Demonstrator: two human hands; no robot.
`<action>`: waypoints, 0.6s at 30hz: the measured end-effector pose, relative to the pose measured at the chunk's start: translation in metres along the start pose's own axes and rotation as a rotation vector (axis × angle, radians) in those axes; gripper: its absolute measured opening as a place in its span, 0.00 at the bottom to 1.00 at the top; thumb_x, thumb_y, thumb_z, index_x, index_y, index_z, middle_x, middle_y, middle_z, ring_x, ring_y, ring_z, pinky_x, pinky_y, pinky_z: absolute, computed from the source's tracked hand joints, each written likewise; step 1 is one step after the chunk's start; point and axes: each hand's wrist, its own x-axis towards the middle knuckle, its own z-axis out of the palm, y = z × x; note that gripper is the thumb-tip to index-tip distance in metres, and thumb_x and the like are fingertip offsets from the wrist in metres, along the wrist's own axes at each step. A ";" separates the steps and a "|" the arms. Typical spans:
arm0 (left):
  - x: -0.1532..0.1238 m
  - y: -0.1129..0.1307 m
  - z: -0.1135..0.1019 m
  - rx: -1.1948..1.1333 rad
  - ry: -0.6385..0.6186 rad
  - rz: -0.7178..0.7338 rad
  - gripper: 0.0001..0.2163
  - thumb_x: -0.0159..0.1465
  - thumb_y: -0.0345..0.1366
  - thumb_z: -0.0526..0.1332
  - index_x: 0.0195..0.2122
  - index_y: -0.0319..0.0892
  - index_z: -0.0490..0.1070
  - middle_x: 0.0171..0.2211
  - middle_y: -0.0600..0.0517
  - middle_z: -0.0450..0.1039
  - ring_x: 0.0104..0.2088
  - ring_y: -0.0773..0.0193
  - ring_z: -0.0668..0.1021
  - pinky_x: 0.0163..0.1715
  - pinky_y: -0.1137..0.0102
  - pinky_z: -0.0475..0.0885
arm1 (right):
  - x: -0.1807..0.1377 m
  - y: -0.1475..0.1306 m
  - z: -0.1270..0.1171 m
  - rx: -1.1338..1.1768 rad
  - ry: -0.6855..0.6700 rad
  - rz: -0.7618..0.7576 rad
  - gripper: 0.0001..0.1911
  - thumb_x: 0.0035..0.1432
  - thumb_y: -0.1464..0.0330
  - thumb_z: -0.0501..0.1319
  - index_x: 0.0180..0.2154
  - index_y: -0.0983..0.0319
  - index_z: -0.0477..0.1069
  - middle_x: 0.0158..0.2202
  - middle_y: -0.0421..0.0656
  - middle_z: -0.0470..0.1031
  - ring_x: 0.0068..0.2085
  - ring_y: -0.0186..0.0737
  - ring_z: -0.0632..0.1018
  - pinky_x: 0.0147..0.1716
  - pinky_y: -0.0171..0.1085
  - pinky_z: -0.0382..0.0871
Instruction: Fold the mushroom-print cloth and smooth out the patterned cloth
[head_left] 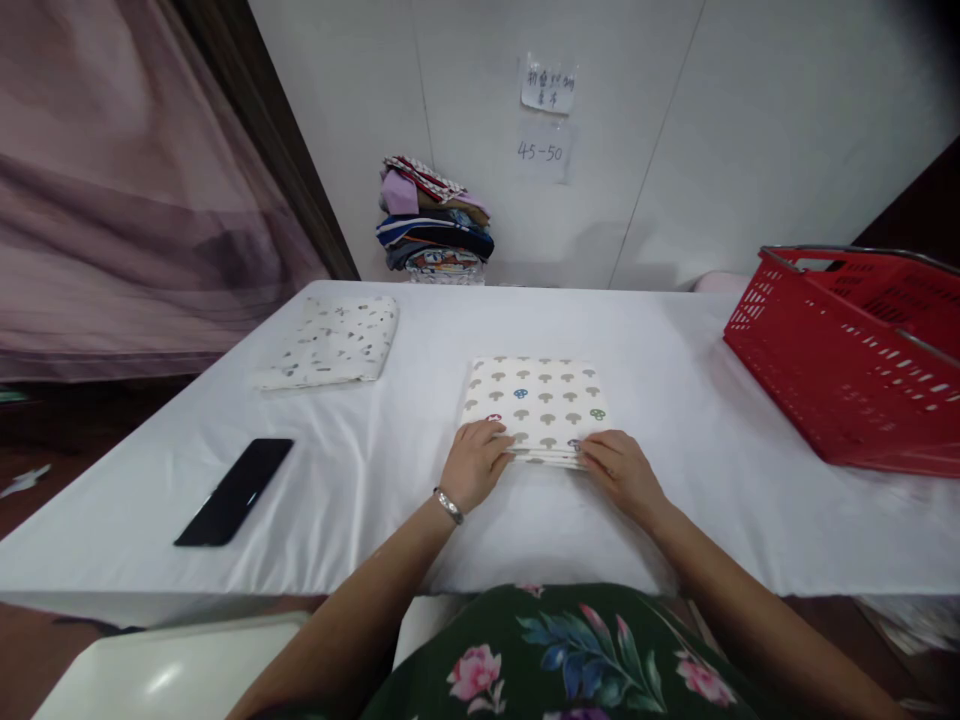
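Note:
A folded white cloth printed with mushrooms (536, 395) lies flat in front of me, its layered edge toward my body. My left hand (476, 462) grips its near left corner, thumb and fingers closed over the layers. At the near right corner, my right hand (621, 470) pinches the same edge in a like way. Most of the mushrooms are grey-beige, with a few in blue, red and green. A silver bracelet (449, 505) circles my left wrist.
On the white-covered table (360, 560), another folded patterned cloth (337, 340) lies at the back left. Nearer sits a black phone (236, 492). A red plastic basket (855, 370) stands at the right. Behind the table rises a stack of folded fabrics (435, 225).

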 end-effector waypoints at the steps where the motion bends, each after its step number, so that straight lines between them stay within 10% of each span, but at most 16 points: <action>1: 0.001 0.000 0.002 -0.007 -0.017 0.005 0.07 0.61 0.35 0.57 0.39 0.45 0.72 0.41 0.49 0.71 0.48 0.58 0.69 0.46 0.61 0.64 | 0.001 0.000 0.001 -0.016 -0.007 -0.004 0.11 0.60 0.66 0.54 0.41 0.59 0.72 0.39 0.45 0.73 0.41 0.42 0.71 0.40 0.42 0.65; 18: 0.019 0.010 0.013 -0.124 -0.090 -0.086 0.08 0.62 0.36 0.56 0.37 0.45 0.74 0.34 0.50 0.71 0.37 0.62 0.70 0.39 0.64 0.64 | 0.017 -0.003 0.010 0.002 -0.065 0.050 0.12 0.61 0.67 0.52 0.36 0.60 0.74 0.35 0.45 0.71 0.38 0.41 0.69 0.38 0.40 0.63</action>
